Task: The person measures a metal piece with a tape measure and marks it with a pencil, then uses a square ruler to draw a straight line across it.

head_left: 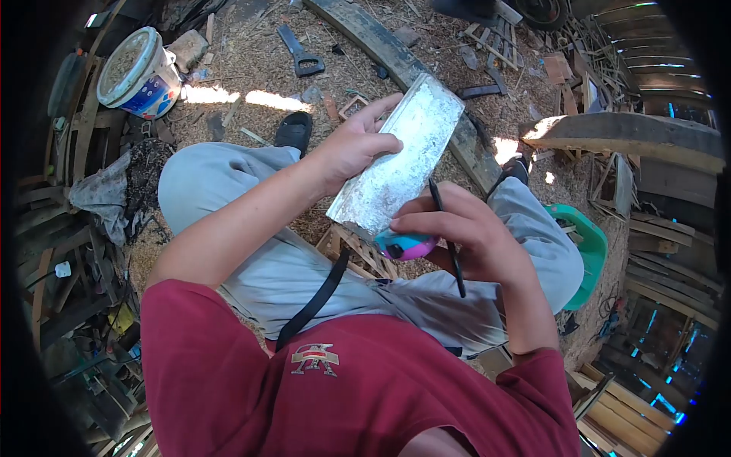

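My left hand (352, 152) grips the left edge of a flat rectangular board (407, 148), thumb on its face. The board looks pale and shiny, with a mottled surface; it is tilted above my lap. My right hand (468, 228) is closed around a blue-and-pink tape measure (411, 245) at the board's lower end. A thin black pen or pencil (454, 263) is tucked between the same hand's fingers. Whether any tape is pulled out over the board cannot be made out.
On the shaving-covered floor lie a handsaw (301, 55) and a hammer-like tool (487, 87). A long beam (365, 42) crosses ahead. A white bucket (133, 72) stands at left, a green tub (590, 255) by my right knee. A thick plank (632, 137) juts in from the right.
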`<state>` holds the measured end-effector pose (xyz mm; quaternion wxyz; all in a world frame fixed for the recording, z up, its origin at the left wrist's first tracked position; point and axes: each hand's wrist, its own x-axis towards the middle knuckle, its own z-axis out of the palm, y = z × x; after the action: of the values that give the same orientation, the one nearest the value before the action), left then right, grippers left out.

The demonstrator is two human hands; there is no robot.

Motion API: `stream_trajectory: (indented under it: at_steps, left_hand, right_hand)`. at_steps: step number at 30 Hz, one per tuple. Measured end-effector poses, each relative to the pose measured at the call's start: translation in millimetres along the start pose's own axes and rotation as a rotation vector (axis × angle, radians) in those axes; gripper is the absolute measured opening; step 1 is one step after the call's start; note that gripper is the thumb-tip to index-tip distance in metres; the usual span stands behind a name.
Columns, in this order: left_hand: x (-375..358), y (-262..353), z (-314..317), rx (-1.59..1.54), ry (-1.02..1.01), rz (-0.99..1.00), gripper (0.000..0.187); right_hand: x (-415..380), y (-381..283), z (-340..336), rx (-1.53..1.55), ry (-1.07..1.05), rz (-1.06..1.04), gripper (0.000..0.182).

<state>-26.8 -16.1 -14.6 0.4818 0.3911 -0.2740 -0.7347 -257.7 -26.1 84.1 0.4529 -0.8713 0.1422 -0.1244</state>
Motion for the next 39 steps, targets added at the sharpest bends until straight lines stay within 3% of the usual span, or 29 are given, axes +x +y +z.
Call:
stream_trajectory:
  at_steps: [5, 8, 13, 16, 23, 39]
  left_hand:
    - [-3, 1, 6, 0.064, 0.103, -0.061, 0.072]
    - [-8, 8, 13, 0.052, 0.199, -0.214, 0.065]
    - [-5, 3, 10, 0.085, 0.112, -0.216, 0.057]
    - [-4, 3, 19, 0.097, 0.089, -0.209, 0.053]
    - [-6, 11, 30, 0.084, 0.050, -0.223, 0.048]
    - [-3, 1, 21, 0.123, -0.004, -0.214, 0.051]
  right_hand:
    - [1, 7, 12, 0.063, 0.068, 0.026, 0.058]
    - [2, 8, 10, 0.079, 0.056, 0.044, 0.059]
    - [8, 9, 4, 0.090, -0.015, 0.104, 0.055]
    - [10, 12, 3, 0.142, -0.018, 0.078, 0.062]
    - [14, 5, -6, 0.078, -0.051, 0.029, 0.057]
    - [6, 10, -22, -0.040, -0.089, 0.062, 0.058]
